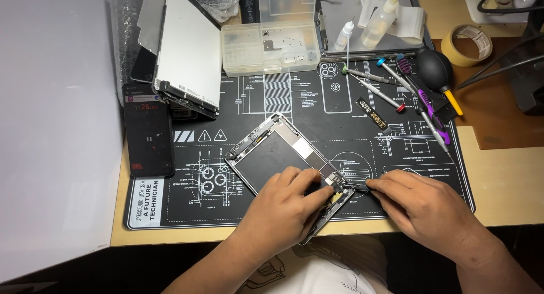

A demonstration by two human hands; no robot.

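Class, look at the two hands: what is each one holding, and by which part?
The right hand pinches a thin dark tool by its rear end. The left hand steadies the opened tablet, pressing down near its lower end.

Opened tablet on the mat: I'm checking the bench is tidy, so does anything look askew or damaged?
The opened tablet lies diagonally, its lower corner past the mat and desk edge, under the left hand. The right hand holds a thin tool at it. The screen panel leans propped, not flat. No visible damage.
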